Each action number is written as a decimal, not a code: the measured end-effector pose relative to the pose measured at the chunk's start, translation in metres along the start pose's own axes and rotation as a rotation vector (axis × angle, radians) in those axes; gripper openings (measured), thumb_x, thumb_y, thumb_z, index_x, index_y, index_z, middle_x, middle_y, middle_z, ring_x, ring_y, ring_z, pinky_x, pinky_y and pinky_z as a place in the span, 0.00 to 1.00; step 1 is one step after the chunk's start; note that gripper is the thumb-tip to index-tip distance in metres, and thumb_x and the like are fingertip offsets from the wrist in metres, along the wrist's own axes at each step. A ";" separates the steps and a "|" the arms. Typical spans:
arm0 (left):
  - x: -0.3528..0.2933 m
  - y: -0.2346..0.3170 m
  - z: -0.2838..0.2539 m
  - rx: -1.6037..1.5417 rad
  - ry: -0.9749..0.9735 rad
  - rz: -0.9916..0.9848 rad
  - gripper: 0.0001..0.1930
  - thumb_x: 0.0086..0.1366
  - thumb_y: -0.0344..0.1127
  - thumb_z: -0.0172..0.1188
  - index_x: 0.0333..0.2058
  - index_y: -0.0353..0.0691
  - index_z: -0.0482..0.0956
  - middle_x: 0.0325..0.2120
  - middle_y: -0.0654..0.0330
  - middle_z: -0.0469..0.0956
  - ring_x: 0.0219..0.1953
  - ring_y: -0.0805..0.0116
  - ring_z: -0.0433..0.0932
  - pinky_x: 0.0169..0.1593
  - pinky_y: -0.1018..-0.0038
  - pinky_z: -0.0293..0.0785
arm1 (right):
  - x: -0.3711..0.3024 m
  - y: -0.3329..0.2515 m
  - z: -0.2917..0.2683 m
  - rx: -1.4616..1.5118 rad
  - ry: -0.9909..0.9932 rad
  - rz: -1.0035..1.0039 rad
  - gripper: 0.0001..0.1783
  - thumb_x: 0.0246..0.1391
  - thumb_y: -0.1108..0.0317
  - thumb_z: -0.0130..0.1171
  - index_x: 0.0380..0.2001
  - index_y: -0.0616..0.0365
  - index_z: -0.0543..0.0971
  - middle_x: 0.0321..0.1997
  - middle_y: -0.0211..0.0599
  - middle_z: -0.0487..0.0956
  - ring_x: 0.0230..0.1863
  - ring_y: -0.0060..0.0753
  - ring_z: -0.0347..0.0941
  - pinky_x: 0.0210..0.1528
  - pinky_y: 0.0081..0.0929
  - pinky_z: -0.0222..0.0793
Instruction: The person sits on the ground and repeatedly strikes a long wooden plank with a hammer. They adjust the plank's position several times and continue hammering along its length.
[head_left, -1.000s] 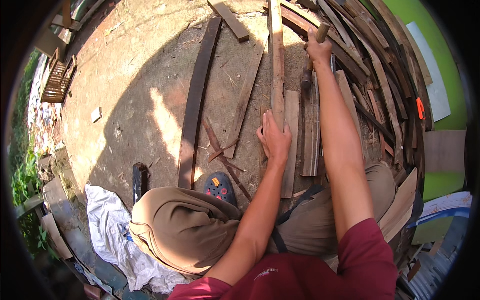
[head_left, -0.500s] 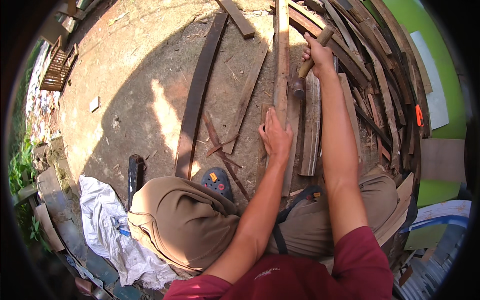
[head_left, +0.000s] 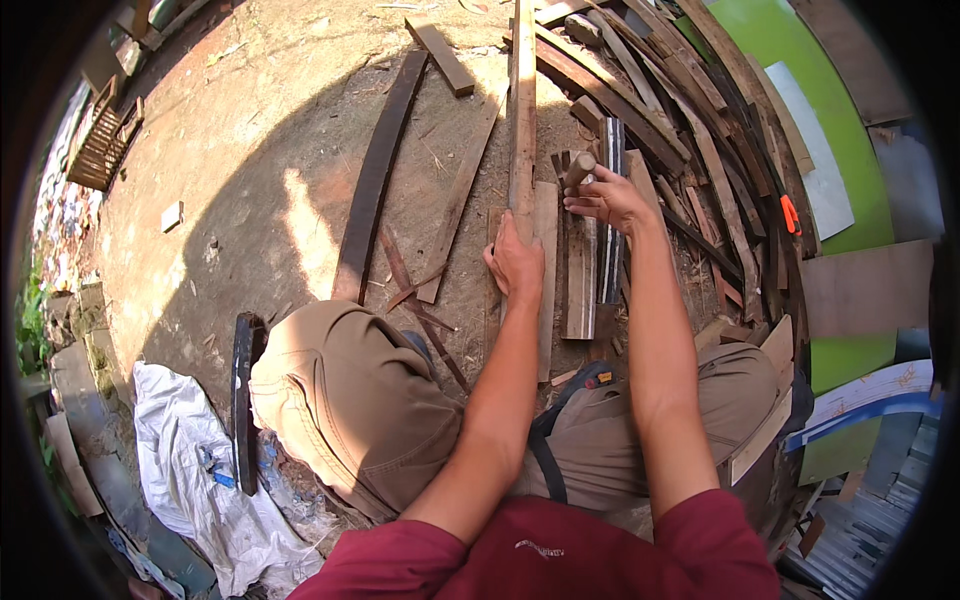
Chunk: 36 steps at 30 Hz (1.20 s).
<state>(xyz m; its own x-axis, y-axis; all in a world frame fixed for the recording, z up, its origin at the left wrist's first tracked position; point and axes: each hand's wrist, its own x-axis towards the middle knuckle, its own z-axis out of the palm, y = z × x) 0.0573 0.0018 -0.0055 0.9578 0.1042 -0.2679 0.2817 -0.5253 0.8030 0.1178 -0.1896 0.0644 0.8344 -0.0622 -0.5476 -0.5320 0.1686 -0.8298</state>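
Note:
My left hand [head_left: 516, 262] is closed round the near end of a long wooden batten [head_left: 523, 130] that runs away from me. To its right, my right hand [head_left: 612, 203] has its fingers round the wooden handle of a hammer [head_left: 579, 170]. The handle's end points up toward me, and the hammer head cannot be made out. Below the batten's near end lie short boards [head_left: 547, 225]. Under and beside my right hand are a grey-brown plank [head_left: 581, 290] and a dark strip with white lines [head_left: 611, 240].
A dark plank [head_left: 383, 170], a thinner board [head_left: 465, 190] and a short piece [head_left: 440, 57] lie on the ground to the left. Stacked timber [head_left: 690, 110] with an orange-handled tool [head_left: 790, 214] is at right. A white sack [head_left: 190, 470] lies at lower left.
My right hand has come nearer and turned the hammer, so its handle end faces me. My left hand, earlier flat on the batten, now grips it. The whole view has shifted.

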 end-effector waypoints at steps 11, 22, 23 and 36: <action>-0.004 0.006 0.001 0.010 0.042 0.020 0.35 0.54 0.33 0.72 0.62 0.46 0.71 0.61 0.56 0.75 0.70 0.56 0.63 0.71 0.50 0.49 | 0.045 0.072 0.059 0.396 0.393 0.183 0.21 0.62 0.59 0.60 0.53 0.61 0.72 0.45 0.49 0.76 0.45 0.47 0.76 0.48 0.43 0.79; -0.005 0.000 -0.001 0.059 0.028 0.050 0.41 0.55 0.32 0.69 0.68 0.40 0.64 0.64 0.52 0.71 0.71 0.57 0.61 0.72 0.49 0.47 | 0.016 0.044 0.071 0.209 0.396 -0.120 0.12 0.64 0.61 0.60 0.35 0.59 0.74 0.24 0.30 0.73 0.18 0.26 0.69 0.20 0.25 0.69; -0.004 0.001 -0.002 0.047 0.013 0.035 0.42 0.55 0.31 0.69 0.68 0.40 0.63 0.66 0.53 0.69 0.72 0.58 0.60 0.73 0.49 0.46 | 0.012 0.038 0.076 0.080 0.385 -0.148 0.14 0.64 0.59 0.61 0.35 0.59 0.75 0.24 0.29 0.73 0.19 0.25 0.69 0.20 0.26 0.68; 0.002 -0.006 0.016 -0.033 0.055 0.036 0.39 0.54 0.27 0.65 0.67 0.40 0.65 0.65 0.55 0.70 0.71 0.58 0.63 0.72 0.50 0.48 | 0.003 0.009 0.148 -1.080 0.310 -0.521 0.27 0.66 0.48 0.52 0.42 0.68 0.75 0.38 0.75 0.78 0.45 0.79 0.75 0.48 0.61 0.70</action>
<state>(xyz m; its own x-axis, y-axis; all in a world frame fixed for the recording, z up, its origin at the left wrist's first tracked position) 0.0564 -0.0084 -0.0198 0.9688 0.1322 -0.2095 0.2477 -0.5017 0.8288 0.1369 -0.0429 0.0708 0.9910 -0.1338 -0.0060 -0.1158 -0.8341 -0.5393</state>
